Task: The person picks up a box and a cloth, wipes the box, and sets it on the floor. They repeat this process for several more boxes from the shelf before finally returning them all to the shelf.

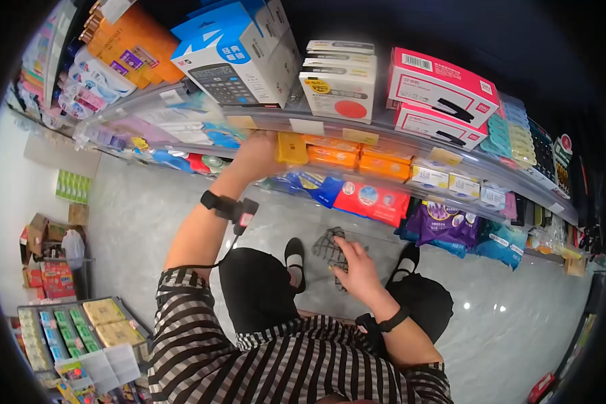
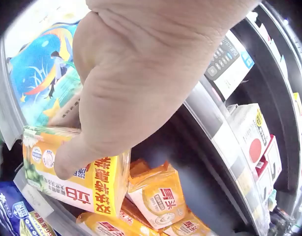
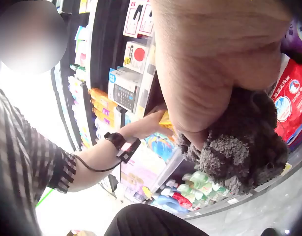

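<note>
My left hand [image 1: 254,159] reaches to the lower shelf and grips a yellow pack of laundry soap [image 1: 291,148]. In the left wrist view the thumb presses on the printed face of the soap pack [image 2: 102,189], with the other fingers mostly behind it. Orange soap packs [image 2: 163,196] lie right beside it on the shelf. Lower down, over the floor, my right hand [image 1: 362,275] holds a dark grey cloth [image 1: 326,246]. Seen from the right wrist, this cloth [image 3: 242,152] is fluffy and bunched under the palm.
The upper shelf carries a calculator box [image 1: 232,71], white boxes [image 1: 337,87] and pink-and-white stapler boxes [image 1: 441,87]. Red and purple detergent bags [image 1: 448,225] stand below the soap. At the lower left is a display of small packs [image 1: 74,330].
</note>
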A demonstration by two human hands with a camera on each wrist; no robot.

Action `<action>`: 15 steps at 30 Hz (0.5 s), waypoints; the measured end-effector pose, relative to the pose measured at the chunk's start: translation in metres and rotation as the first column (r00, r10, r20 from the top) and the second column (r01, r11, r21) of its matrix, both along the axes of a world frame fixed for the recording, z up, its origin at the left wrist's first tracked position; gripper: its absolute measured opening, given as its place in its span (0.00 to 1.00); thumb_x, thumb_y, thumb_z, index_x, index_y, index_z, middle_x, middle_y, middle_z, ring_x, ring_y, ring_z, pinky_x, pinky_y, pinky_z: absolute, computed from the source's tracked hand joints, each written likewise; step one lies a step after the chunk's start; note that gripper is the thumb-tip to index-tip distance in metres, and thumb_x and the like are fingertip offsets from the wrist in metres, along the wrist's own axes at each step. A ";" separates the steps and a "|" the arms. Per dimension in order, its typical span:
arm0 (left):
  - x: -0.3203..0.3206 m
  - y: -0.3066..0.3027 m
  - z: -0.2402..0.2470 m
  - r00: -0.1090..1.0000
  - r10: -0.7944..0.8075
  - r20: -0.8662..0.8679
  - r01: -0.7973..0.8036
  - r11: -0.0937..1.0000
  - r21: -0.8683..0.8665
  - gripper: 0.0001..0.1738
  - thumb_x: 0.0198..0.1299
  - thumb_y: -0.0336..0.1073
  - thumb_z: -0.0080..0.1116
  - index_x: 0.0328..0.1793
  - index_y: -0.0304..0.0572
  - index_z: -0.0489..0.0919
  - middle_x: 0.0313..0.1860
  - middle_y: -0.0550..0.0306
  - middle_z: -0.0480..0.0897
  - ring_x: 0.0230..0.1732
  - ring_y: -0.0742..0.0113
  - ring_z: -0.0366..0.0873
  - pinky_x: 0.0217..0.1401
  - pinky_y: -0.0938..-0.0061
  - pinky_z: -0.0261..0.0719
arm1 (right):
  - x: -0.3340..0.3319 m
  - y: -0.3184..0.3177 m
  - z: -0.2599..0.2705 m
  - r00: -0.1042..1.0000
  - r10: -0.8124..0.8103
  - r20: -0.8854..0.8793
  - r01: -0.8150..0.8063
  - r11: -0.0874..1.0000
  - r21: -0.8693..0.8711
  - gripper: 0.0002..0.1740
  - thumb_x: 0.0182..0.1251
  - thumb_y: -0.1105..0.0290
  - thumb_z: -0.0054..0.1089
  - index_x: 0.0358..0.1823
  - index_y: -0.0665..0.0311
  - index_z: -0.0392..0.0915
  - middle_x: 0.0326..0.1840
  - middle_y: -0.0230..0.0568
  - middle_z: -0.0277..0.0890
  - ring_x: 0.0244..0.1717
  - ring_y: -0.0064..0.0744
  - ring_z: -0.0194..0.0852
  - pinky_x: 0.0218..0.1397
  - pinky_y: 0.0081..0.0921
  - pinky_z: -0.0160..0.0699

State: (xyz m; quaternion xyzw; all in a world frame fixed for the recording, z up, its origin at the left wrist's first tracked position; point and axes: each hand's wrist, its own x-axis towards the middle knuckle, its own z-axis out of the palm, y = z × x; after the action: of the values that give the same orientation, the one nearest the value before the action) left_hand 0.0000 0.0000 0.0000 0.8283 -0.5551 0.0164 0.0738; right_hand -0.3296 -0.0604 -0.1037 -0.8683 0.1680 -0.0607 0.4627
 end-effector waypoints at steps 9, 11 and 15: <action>-0.013 -0.003 0.015 0.954 0.232 -0.190 -0.205 0.967 0.151 0.30 0.38 0.49 0.72 0.43 0.32 0.80 0.39 0.37 0.83 0.44 0.39 0.80 0.48 0.56 0.79 | 0.006 0.002 0.006 1.000 -0.016 -0.019 0.016 1.000 0.003 0.39 0.54 0.70 0.67 0.69 0.54 0.64 0.57 0.50 0.70 0.56 0.57 0.72 0.56 0.44 0.75; -0.022 0.010 0.012 0.958 0.258 -0.121 -0.257 0.966 0.029 0.36 0.37 0.52 0.72 0.48 0.30 0.78 0.40 0.36 0.82 0.45 0.39 0.80 0.45 0.56 0.80 | 0.006 0.001 0.007 0.999 -0.029 -0.027 0.030 0.999 0.034 0.39 0.52 0.71 0.68 0.69 0.54 0.65 0.58 0.50 0.70 0.57 0.57 0.71 0.58 0.43 0.74; -0.055 0.031 0.008 0.889 0.358 -0.285 -0.248 0.900 0.358 0.42 0.38 0.54 0.72 0.54 0.29 0.73 0.40 0.34 0.82 0.44 0.40 0.81 0.46 0.56 0.79 | 0.006 -0.014 0.014 0.961 -0.176 0.211 0.167 0.984 0.059 0.35 0.51 0.74 0.67 0.65 0.59 0.69 0.56 0.50 0.73 0.58 0.55 0.72 0.60 0.41 0.74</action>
State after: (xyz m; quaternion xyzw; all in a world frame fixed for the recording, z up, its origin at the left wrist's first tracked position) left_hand -0.0546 0.0314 0.0076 0.8966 -0.3911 -0.2049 0.0340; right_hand -0.3238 -0.0742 -0.0895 -0.8293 0.1924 -0.1910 0.4887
